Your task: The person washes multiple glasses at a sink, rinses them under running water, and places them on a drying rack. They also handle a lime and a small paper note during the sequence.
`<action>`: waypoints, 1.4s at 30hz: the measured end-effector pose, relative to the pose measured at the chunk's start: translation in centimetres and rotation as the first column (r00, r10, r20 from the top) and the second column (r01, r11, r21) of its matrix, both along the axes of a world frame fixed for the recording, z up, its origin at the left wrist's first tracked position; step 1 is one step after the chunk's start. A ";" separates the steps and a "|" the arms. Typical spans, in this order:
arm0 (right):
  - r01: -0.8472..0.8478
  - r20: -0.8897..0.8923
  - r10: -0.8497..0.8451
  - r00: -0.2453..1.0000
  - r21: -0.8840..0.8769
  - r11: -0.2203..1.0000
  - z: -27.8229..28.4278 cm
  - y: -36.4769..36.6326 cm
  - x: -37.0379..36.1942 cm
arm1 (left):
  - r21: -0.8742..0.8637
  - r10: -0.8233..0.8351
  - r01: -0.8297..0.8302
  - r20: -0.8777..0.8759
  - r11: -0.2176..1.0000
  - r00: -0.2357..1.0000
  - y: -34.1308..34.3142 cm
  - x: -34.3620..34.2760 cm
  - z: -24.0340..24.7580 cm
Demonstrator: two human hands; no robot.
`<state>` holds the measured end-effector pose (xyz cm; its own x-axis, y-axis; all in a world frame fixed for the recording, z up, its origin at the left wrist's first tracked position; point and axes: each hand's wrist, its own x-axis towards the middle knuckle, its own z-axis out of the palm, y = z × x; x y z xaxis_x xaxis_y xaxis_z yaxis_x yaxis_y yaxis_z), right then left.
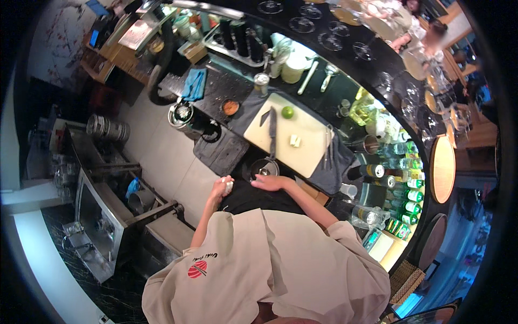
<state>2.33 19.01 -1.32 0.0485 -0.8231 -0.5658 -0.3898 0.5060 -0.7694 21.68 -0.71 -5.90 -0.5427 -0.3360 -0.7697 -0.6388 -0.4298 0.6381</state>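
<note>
My left hand (220, 187) is closed around a small white crumpled thing (229, 187), too small to name surely. My right hand (268, 182) lies palm down with its fingers stretched toward the left, close beside a round dark container (264, 168) with something shiny inside. Beyond the hands is a pale cutting board (259, 135). On it are a green lime (287, 112), a small pale yellow piece (295, 140) and a dark knife (272, 135) along its left side. Thin metal utensils (328, 144) rest near its right edge.
A grey cloth (339, 164) spreads under the board. A small bowl of orange-brown contents (230, 107) and a blue cloth (194, 85) are to the left. Bottles and cans (396, 178) line the right counter. Glasses (330, 41) stand on the curved bar; people sit beyond.
</note>
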 end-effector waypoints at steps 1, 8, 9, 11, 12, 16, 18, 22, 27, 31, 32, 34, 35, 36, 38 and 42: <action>0.003 0.027 -0.004 1.000 0.030 1.000 -1.2 -0.1 -0.2 | -0.051 0.062 -0.060 0.035 0.997 0.997 -1.2 1.4 -1.7; 0.779 -0.216 -0.752 0.623 0.074 0.623 -13.5 6.8 6.6 | -0.058 0.277 -0.271 0.227 0.961 0.934 -10.5 11.1 -10.4; 0.859 -0.254 -0.823 0.507 0.221 0.461 -15.4 8.0 8.2 | -0.081 0.300 -0.289 0.240 0.954 0.923 -11.7 11.3 -11.1; 0.825 -0.387 -0.731 0.562 0.196 0.530 -17.6 10.9 11.6 | -0.106 0.296 -0.278 0.237 0.955 0.925 -13.4 11.4 -11.7; 0.828 -0.510 -0.657 0.556 0.267 0.494 -18.3 11.8 12.5 | -0.107 0.275 -0.257 0.212 0.960 0.938 -14.3 10.4 -11.9; 0.771 -0.551 -0.579 0.601 0.211 0.600 -18.3 12.1 16.4 | 0.357 0.331 -0.324 0.042 0.876 0.943 -17.5 6.1 -11.7; 0.794 -0.563 -0.630 0.535 0.080 0.603 -17.2 11.5 17.2 | 0.515 0.293 -0.265 0.029 0.815 0.956 -19.3 4.1 -11.4; 0.848 -0.525 -0.707 0.474 0.056 0.527 -15.6 9.6 18.2 | 0.428 0.188 -0.171 0.003 0.887 0.982 -21.7 2.4 -10.7; 0.815 -0.495 -0.665 0.560 0.183 0.550 -14.8 7.6 17.1 | 0.366 0.233 -0.208 -0.025 0.907 0.972 -23.1 3.9 -8.6; 0.688 -0.476 -0.540 0.694 0.216 0.693 -14.9 6.5 15.4 | 0.391 0.371 -0.342 0.001 0.855 0.929 -22.3 7.8 -7.4; 0.730 -0.261 -0.682 0.683 0.257 0.633 -15.0 6.5 15.0 | 0.371 0.363 -0.347 0.029 0.861 0.931 -21.6 9.2 -7.4; 0.859 -0.064 -0.857 0.511 0.062 0.508 -15.4 6.1 14.9 | 0.292 0.395 -0.425 0.156 0.857 0.905 -20.1 11.7 -7.7; 0.913 0.016 -0.915 0.403 0.059 0.404 -15.5 6.1 15.0 | 0.248 0.361 -0.391 0.160 0.886 0.919 -19.4 12.9 -8.0; 0.898 0.094 -0.899 0.427 0.073 0.434 -15.5 6.2 14.8 | 0.204 0.351 -0.389 0.199 0.898 0.915 -18.1 14.4 -8.3; 0.901 0.163 -0.908 0.386 0.142 0.409 -15.1 7.0 14.8 | 0.127 0.341 -0.384 0.269 0.915 0.901 -14.3 17.1 -9.3; 0.839 0.080 -0.876 0.475 0.259 0.479 -13.6 10.3 14.6 | -0.133 0.232 -0.200 0.297 0.971 0.926 -4.2 22.1 -11.6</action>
<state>16.95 29.33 -14.89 -0.5175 -0.4050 -0.7538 0.4431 0.6268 -0.6409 43.79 -4.94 -17.53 -0.1894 -0.5013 -0.8443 -0.7095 -0.5246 0.4706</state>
